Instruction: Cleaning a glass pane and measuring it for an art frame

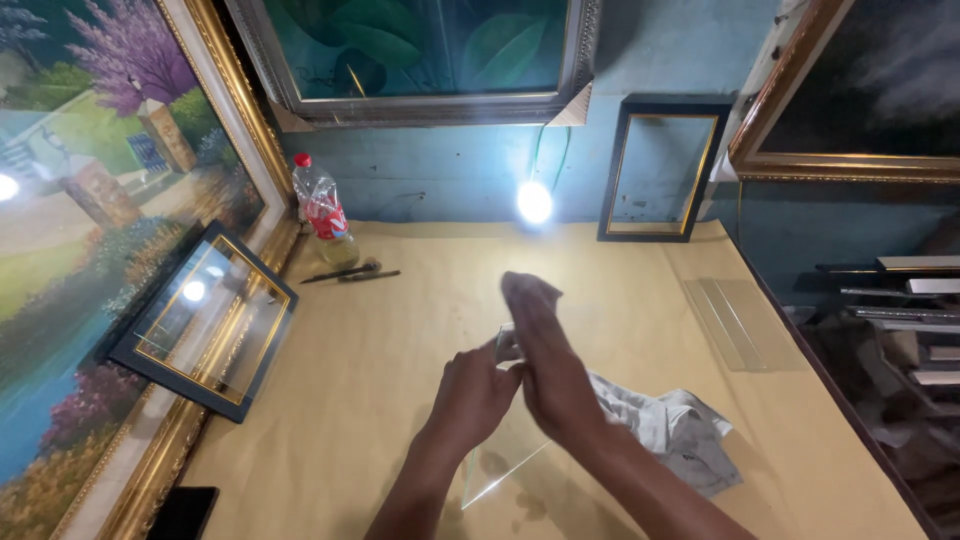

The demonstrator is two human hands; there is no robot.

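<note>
The left hand (475, 392) pinches the near edge of a clear glass pane (505, 455), standing tilted on the tan table (380, 380); the pane's upper edge is hard to trace. The right hand (545, 365) lies flat against it, fingers closed over a grey cloth (665, 425) that trails right. Whether the cloth wraps the fingertips, I cannot tell. More glass strips (735, 320) lie well apart near the right edge; a bottle (325, 215) stands far back.

Centre: a glass pane (505, 450) is held on edge on the table (400, 360) between both hands.
Right: a cloth (670, 430) lies beside it.
Far left: a bottle (325, 215) stands by two tools (350, 272).
Left edge: a small frame (205, 320) is leaned against a large painting (90, 200).
</note>
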